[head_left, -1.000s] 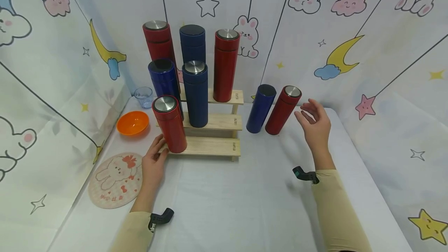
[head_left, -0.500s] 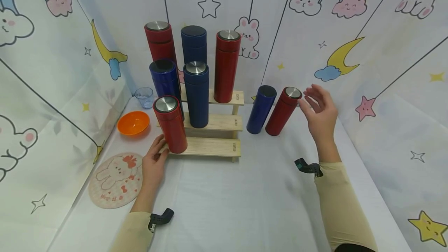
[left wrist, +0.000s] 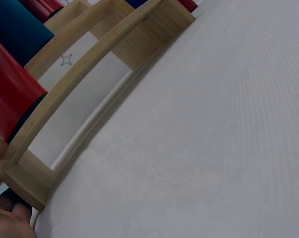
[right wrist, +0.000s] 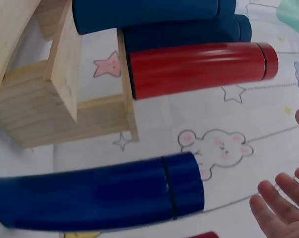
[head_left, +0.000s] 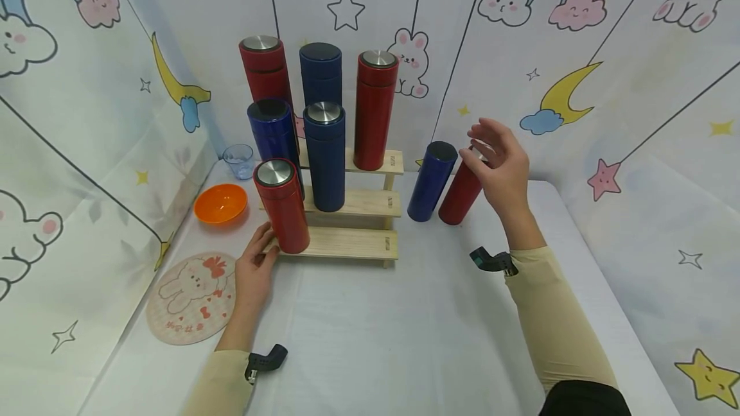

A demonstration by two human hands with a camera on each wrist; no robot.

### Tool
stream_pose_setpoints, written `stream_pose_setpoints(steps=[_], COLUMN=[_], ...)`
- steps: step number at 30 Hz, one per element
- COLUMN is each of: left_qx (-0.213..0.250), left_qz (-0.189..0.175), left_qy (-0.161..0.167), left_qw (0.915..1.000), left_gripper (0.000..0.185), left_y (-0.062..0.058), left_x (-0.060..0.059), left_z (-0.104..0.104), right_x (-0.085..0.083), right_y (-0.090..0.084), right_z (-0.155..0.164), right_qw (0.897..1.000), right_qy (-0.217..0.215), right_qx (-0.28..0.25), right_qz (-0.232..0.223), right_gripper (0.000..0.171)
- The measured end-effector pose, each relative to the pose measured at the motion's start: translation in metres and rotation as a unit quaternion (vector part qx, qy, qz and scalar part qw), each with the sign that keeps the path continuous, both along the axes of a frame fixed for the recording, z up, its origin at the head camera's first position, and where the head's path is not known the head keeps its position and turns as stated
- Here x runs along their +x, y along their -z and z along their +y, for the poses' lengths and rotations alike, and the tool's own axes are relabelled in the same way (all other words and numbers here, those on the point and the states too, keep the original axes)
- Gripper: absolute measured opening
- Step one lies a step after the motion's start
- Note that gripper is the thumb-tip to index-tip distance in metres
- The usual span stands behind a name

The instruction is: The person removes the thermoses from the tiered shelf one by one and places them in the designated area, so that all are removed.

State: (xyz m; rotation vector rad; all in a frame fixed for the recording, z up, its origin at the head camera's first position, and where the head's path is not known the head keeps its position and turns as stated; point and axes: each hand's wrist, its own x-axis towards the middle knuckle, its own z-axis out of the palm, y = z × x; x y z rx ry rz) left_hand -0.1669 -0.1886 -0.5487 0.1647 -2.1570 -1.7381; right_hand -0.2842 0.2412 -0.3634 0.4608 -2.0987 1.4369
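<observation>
A three-step wooden stand bears several red and blue thermos bottles. My left hand holds the left end of its lowest step, beside a red thermos; in the left wrist view, the fingers are partly cut off by the frame edge. To the right of the stand, a blue thermos and another red thermos stand upright on the table. My right hand is at the top of that red thermos, its fingers spread and loosely bent, hiding the lid; whether it touches cannot be told.
An orange bowl and a clear blue cup stand left of the stand. A round rabbit-print mat lies at the table's left edge. Printed cloth walls close off the back and both sides.
My right hand first rises a little to the right, then moves left over the top of the right red thermos. The left hand stays at the stand's end.
</observation>
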Motion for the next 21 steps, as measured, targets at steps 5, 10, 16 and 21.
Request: stream_pose_setpoints(steps=[5,10,16,21], left_qx=[-0.005,-0.021,-0.029,-0.029], left_qz=[0.001,-0.009,-0.020,-0.018], left_qy=[-0.002,-0.001,-0.002,-0.003], left_qw=[1.0000,0.9997,0.9994,0.9994], left_gripper=[0.039,0.039,0.040,0.040], left_y=[0.023,0.028,0.028,0.029], left_x=[-0.009,-0.010,-0.009,-0.009], left_z=[-0.006,-0.010,-0.011,-0.011], right_x=[-0.010,-0.017,-0.026,-0.035], right_y=[-0.002,-0.007,-0.011,-0.011], right_z=[-0.009,-0.023,-0.040,-0.051], right_qw=[0.999,0.996,0.993,0.989], right_qy=[-0.045,-0.088,-0.117,-0.142], right_qx=[-0.002,-0.005,-0.006,-0.012], right_qz=[0.008,0.008,-0.014,-0.031], right_gripper=[0.055,0.055,0.055,0.055])
